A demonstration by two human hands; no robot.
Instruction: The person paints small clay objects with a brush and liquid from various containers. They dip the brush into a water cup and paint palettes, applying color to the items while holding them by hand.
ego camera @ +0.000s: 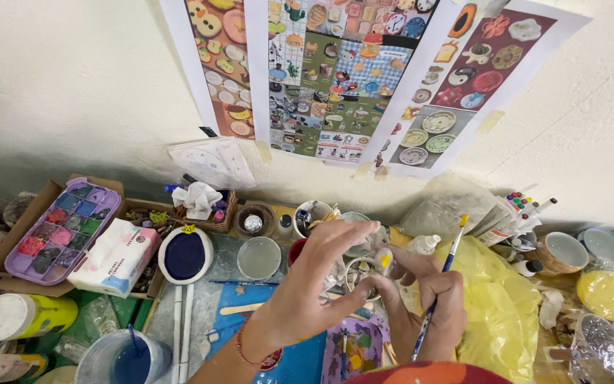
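My left hand [314, 284] is raised over the table with its fingers pinched on a small white ceramic piece [382, 260] that has a yellow patch. My right hand [431, 302] sits just to the right of it and grips a thin paintbrush [440, 284] with a blue handle and a yellow tip end, pointing up and away from me. Both hands meet around the little piece. Below them lies a purple paint palette [355, 347] with dabs of colour on a blue mat [300, 355].
A purple tray of paint wells [65, 229] in a cardboard box and a tissue pack [114, 257] lie at left. Cups, a dark blue dish [185, 256], a water jar [124, 359] stand around. Yellow plastic bag [495, 306] and mugs [561, 252] at right. Picture sheets hang on the wall [72, 85].
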